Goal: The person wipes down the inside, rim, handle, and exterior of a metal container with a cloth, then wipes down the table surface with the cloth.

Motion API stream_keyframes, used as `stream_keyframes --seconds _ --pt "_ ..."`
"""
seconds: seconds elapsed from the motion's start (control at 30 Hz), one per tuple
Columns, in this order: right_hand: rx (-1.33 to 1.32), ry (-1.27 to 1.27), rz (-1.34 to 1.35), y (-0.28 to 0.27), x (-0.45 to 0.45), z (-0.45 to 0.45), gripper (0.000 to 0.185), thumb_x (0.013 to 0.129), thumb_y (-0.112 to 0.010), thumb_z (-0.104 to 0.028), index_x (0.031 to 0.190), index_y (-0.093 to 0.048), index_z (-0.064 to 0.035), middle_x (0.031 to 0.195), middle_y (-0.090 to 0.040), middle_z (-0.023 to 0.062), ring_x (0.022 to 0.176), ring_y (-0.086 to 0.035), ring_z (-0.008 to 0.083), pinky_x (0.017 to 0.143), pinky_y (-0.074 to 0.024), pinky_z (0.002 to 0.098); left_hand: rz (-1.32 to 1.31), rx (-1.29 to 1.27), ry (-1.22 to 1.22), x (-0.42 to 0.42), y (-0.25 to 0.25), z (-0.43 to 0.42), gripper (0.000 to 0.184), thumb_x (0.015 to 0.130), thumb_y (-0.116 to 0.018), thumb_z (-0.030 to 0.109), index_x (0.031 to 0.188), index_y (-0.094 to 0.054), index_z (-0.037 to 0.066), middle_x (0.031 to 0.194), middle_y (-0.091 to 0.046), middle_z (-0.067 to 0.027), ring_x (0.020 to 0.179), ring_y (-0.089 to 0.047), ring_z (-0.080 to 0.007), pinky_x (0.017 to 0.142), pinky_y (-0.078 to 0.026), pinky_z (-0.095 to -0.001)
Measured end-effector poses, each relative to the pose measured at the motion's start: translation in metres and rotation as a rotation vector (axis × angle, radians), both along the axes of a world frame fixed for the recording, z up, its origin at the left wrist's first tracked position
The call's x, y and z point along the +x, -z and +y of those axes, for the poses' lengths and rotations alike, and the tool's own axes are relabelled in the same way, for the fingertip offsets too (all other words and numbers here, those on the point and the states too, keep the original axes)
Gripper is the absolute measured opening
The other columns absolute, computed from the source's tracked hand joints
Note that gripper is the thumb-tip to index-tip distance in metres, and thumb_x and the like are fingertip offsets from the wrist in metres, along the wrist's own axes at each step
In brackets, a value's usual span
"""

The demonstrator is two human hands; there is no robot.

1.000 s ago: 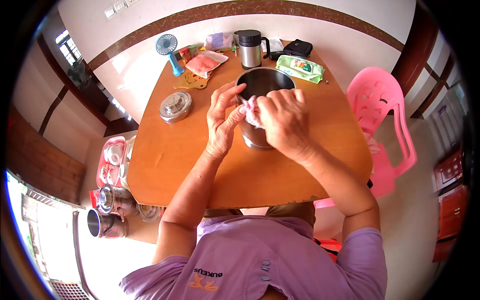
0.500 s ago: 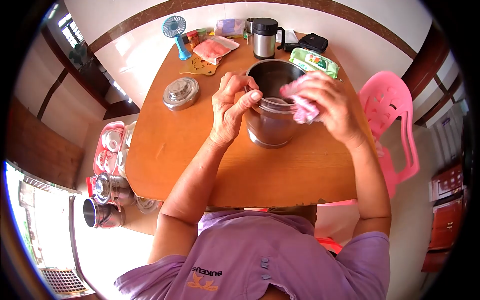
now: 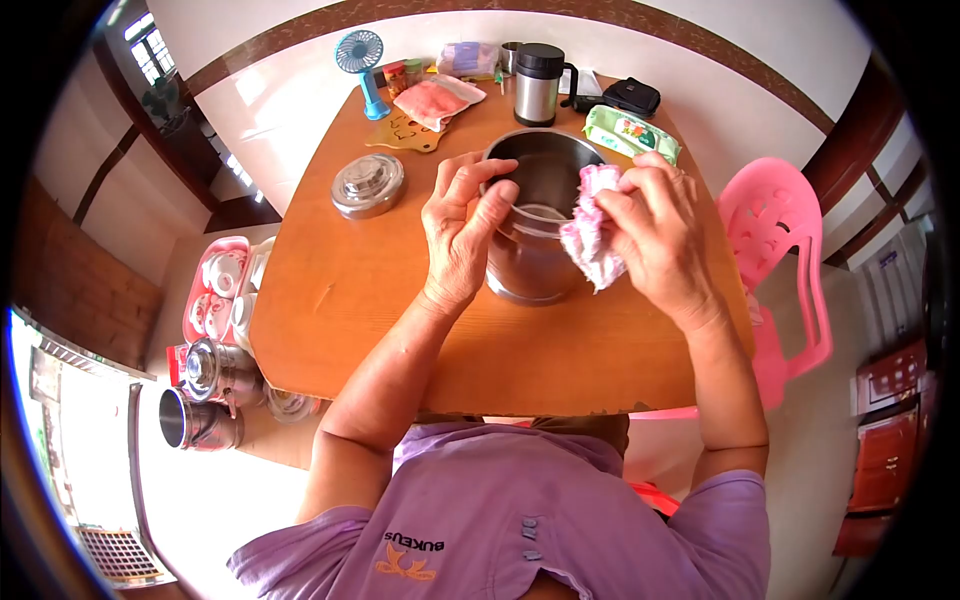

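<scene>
A tall steel pot (image 3: pixel 530 265) stands upright and uncovered on the wooden table. My left hand (image 3: pixel 462 225) grips its rim on the left, thumb outside and fingertips over the edge. In my right hand (image 3: pixel 655 230) is a crumpled pink and white cloth (image 3: pixel 595 235), which hangs against the pot's right rim. To the left of the pot lies a round steel lid (image 3: pixel 368 185).
Along the table's back are a blue fan (image 3: pixel 360 60), a pink cloth (image 3: pixel 440 100), a steel mug (image 3: pixel 540 85), a black case (image 3: pixel 632 96) and green wipes (image 3: pixel 625 132). A pink chair (image 3: pixel 775 220) is right; more pots (image 3: pixel 200 418) sit lower left.
My right hand has moved with the cloth from the pot's near left rim to its right side. My left hand stays at the rim. The camera view has shifted slightly.
</scene>
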State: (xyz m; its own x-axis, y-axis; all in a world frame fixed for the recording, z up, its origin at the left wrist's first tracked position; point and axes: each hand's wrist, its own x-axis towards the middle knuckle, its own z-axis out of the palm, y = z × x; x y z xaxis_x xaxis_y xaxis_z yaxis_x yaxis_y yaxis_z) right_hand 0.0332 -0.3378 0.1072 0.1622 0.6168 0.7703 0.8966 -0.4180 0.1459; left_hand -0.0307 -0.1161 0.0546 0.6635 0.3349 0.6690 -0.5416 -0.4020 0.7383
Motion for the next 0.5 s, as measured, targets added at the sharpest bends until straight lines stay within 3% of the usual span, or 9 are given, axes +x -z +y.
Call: stream_keyframes --seconds 0.13,0.23,0.27,0.37,0.4,0.5 --pt "0.038 -0.122 0.046 0.01 -0.019 0.03 0.023 0.072 -0.075 -0.013 0.092 -0.063 -0.0088 0.097 -0.056 0.0037 0.101 -0.058 0.0247 0.085 -0.0408 0.0405 0.1 -0.214 0.127 -0.002 -0.001 -0.001 0.044 0.089 -0.072 0.029 0.123 -0.062 0.002 0.124 -0.057 -0.0125 0.106 -0.054 -0.0185 0.095 -0.042 -0.0309" --pt "0.107 -0.228 0.072 0.024 -0.027 0.056 0.023 0.075 -0.075 -0.016 0.091 -0.06 -0.0083 0.092 -0.054 0.0053 0.099 -0.059 0.0253 0.084 -0.0411 0.0418 0.11 -0.449 0.358 -0.004 -0.011 0.003 0.042 0.083 -0.065 0.012 0.123 -0.061 0.001 0.114 -0.063 -0.0096 0.101 -0.057 -0.0156 0.093 -0.044 -0.028" --pt "0.095 -0.225 0.08 0.025 -0.027 0.058 0.024 0.075 -0.075 -0.016 0.092 -0.06 -0.0081 0.093 -0.055 0.0052 0.1 -0.059 0.0259 0.085 -0.0411 0.0423 0.136 -0.433 0.333 -0.004 -0.014 0.008 0.046 0.078 -0.059 0.006 0.123 -0.061 0.001 0.109 -0.064 -0.0084 0.098 -0.058 -0.014 0.09 -0.046 -0.0271" --pt "0.087 -0.276 0.054 0.022 -0.018 0.056 0.024 0.075 -0.076 -0.016 0.093 -0.061 -0.0084 0.095 -0.058 0.0049 0.103 -0.058 0.0272 0.086 -0.0408 0.0429 0.122 -0.421 0.342 0.0 -0.01 0.014 0.046 0.078 -0.059 0.008 0.123 -0.061 0.001 0.108 -0.065 -0.0083 0.098 -0.058 -0.0138 0.091 -0.046 -0.0263" --pt "0.087 -0.302 0.037 0.021 -0.012 0.052 0.025 0.074 -0.076 -0.016 0.093 -0.062 -0.0086 0.096 -0.059 0.0047 0.104 -0.058 0.0276 0.087 -0.0407 0.0431 0.085 -0.386 0.3 0.003 -0.009 0.013 0.047 0.077 -0.06 0.012 0.122 -0.062 0.001 0.1 -0.066 -0.0075 0.084 -0.06 -0.0116 0.075 -0.049 -0.0237" --pt "0.035 -0.308 0.09 0.017 0.007 0.032 0.027 0.073 -0.079 -0.02 0.096 -0.067 -0.011 0.104 -0.063 0.0018 0.114 -0.056 0.0285 0.091 -0.0408 0.0428 0.162 -0.33 0.275 0.003 -0.01 0.021 0.047 0.075 -0.061 0.015 0.121 -0.063 0.002 0.092 -0.065 -0.0061 0.069 -0.055 -0.0093 0.057 -0.045 -0.0227"
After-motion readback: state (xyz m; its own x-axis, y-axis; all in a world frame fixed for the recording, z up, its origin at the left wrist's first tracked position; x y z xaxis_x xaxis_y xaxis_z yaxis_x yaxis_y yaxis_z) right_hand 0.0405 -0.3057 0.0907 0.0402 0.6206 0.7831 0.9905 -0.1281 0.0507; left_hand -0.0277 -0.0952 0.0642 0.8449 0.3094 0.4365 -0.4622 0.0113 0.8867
